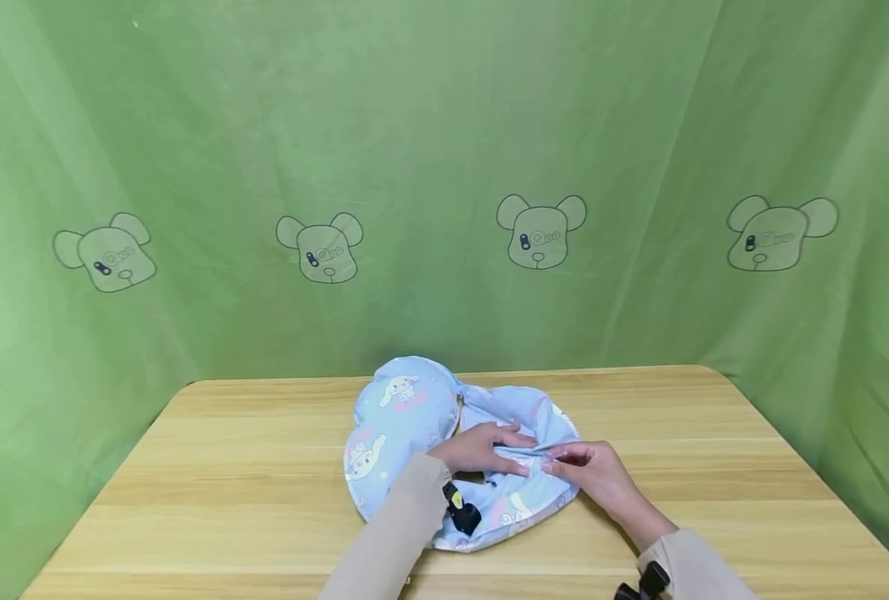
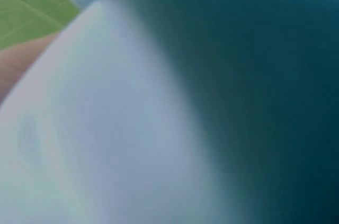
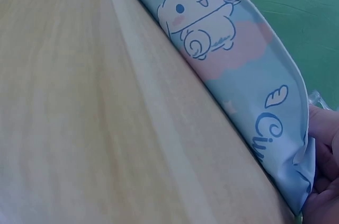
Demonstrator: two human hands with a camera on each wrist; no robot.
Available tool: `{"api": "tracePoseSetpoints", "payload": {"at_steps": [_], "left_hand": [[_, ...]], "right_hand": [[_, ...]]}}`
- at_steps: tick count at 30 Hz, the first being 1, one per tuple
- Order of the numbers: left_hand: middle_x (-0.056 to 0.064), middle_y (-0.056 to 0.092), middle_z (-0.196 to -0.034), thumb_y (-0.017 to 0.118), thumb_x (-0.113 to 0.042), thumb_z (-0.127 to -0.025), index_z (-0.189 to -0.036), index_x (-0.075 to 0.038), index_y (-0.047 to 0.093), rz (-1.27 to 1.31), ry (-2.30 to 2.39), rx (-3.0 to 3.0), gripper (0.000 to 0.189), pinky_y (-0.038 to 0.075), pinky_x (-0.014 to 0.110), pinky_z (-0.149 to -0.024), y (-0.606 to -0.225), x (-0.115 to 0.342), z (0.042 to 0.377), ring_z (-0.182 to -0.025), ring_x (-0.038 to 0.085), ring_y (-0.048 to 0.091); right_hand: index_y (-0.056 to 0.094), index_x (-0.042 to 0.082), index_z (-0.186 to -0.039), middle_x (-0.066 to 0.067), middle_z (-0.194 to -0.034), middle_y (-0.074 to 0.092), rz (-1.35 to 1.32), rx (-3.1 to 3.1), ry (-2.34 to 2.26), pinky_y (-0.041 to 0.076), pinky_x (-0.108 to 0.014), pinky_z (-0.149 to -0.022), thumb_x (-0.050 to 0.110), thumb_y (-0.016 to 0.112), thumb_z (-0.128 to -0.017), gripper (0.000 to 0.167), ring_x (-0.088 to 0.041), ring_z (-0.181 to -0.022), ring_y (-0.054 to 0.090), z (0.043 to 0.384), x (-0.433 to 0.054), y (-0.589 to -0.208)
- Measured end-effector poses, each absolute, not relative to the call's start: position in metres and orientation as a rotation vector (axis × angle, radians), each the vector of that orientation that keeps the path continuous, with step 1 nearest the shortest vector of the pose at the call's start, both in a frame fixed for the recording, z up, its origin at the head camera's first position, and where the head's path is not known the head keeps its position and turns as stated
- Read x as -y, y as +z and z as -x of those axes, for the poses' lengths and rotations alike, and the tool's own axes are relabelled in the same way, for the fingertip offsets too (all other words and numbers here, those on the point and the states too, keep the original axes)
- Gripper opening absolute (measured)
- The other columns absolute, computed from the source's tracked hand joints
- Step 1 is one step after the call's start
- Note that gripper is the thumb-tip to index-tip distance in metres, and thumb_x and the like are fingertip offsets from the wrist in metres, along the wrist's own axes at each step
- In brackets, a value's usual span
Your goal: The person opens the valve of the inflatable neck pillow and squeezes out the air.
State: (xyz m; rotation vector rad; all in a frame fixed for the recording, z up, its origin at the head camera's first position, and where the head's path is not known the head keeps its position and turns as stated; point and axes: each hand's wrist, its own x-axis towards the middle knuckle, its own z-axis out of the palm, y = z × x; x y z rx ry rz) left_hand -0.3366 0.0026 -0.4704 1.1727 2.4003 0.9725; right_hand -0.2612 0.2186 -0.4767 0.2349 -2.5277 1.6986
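Note:
A light blue, cartoon-printed, rounded soft piece lies on the table in the head view. Its left side is puffed up, while the right part is flatter and creased, with a gap in the middle. My left hand reaches over the gap and rests on the creased right part, fingers spread. Facing it, my right hand pinches a fold of that part between thumb and fingers. In the right wrist view the printed side stands up off the table beside the right hand. Blurred pale material fills most of the left wrist view.
The wooden table spreads out on both sides of the piece. Behind and beside it hangs a green cloth with bear-head outlines. Black straps with small devices sit at the wrists.

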Motion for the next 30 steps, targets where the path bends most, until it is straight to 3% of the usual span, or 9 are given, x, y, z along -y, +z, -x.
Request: {"api": "tracePoseSetpoints", "payload": {"at_steps": [7,17,22,30], "left_hand": [[0.005,0.045,-0.143,0.073,-0.035,-0.082,-0.13,-0.025,0.058,-1.061,1.048,-2.431,0.051,0.027,0.031,-0.111,-0.451,0.01,0.328,-0.138,0.018,0.031],[-0.005,0.052,-0.137,0.072,-0.029,-0.083,-0.132,-0.018,0.057,-1.115,1.139,-2.474,0.052,0.027,0.035,-0.112,-0.42,0.049,0.321,-0.137,0.015,0.032],[-0.007,0.05,-0.139,0.072,-0.029,-0.083,-0.133,-0.022,0.055,-1.137,1.194,-2.517,0.054,0.026,0.036,-0.112,-0.413,0.084,0.319,-0.137,0.013,0.032],[0.011,0.04,-0.146,0.073,-0.023,-0.083,-0.137,-0.015,0.051,-1.078,1.342,-2.576,0.058,0.023,0.045,-0.112,-0.419,0.14,0.323,-0.139,0.023,0.03]], "right_hand": [[0.072,-0.004,-0.094,-0.012,-0.092,0.071,-0.212,2.528,1.678,0.048,-0.019,-0.074,0.012,0.077,-0.077,0.024,-0.005,-0.081,0.059,0.261,-0.218,-0.478],[0.071,-0.004,-0.093,-0.012,-0.095,0.07,-0.167,2.529,1.672,0.047,-0.019,-0.075,0.012,0.078,-0.076,0.024,-0.005,-0.082,0.058,0.262,-0.218,-0.478],[0.071,-0.005,-0.094,-0.014,-0.097,0.069,-0.159,2.513,1.703,0.047,-0.019,-0.075,0.011,0.078,-0.076,0.025,-0.005,-0.082,0.058,0.262,-0.217,-0.478],[0.071,-0.004,-0.096,-0.013,-0.098,0.07,-0.144,2.523,1.699,0.048,-0.018,-0.075,0.013,0.077,-0.077,0.026,-0.004,-0.083,0.058,0.261,-0.218,-0.477]]}}
